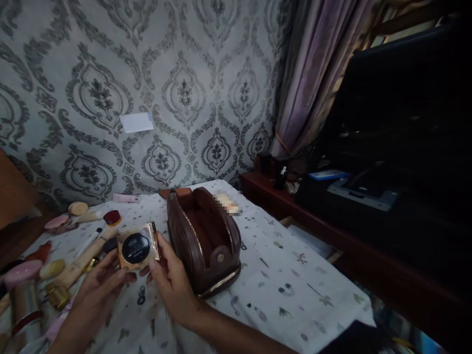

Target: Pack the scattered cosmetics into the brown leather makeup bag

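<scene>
Between my two hands is a square gold makeup compact (136,247) with a round black label. My left hand (98,282) grips its lower left corner, the thumb along the bottom edge. My right hand (173,280) holds it by the right edge, fingers behind and thumb in front. Just right of the compact stands a brown leather toiletry bag (184,241), its zipped top spread apart and its inside dark. Several cosmetics lie to the left, among them a dark red round jar (112,218) and a gold-capped bottle (58,294).
A patterned white cloth (280,285) covers the table. At the back left lie a pink tube (125,198) and a round beige item (77,208). On the right are a dark red cabinet (265,189) with an open drawer (309,241) and a large black screen (391,123).
</scene>
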`<state>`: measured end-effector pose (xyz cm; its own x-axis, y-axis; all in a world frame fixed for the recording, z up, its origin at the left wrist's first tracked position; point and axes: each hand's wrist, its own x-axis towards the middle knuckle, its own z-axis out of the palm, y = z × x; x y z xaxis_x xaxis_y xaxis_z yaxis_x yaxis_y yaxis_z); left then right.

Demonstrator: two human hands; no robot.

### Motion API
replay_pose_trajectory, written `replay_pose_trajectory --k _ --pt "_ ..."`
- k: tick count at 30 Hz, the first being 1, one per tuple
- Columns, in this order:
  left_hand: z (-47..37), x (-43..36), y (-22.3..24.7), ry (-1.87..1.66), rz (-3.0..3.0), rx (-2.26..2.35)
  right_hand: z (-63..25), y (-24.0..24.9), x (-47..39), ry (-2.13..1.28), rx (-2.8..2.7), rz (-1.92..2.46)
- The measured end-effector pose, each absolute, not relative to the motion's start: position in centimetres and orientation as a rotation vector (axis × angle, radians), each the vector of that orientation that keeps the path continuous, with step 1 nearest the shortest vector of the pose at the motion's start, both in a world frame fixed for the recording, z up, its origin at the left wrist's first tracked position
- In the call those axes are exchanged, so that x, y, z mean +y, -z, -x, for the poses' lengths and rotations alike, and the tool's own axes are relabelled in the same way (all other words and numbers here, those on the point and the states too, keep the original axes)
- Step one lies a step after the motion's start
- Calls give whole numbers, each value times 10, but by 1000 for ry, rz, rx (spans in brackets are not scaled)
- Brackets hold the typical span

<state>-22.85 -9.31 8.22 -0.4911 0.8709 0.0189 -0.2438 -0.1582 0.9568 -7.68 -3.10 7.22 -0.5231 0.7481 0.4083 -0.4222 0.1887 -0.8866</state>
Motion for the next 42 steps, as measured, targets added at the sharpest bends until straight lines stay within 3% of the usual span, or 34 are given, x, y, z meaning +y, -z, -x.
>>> replay_pose_trajectory --k 16,31,42 --pt "182 -83 -141 -1791 -1129 1091 32 -129 -27 -1166 -1690 467" --pt "153 -75 -146 -1753 -1293 1181 -2 -154 -10 -774 -1759 560" --pt "132 -64 -148 -1813 -1486 1456 0 -157 2 -884 -1755 711"
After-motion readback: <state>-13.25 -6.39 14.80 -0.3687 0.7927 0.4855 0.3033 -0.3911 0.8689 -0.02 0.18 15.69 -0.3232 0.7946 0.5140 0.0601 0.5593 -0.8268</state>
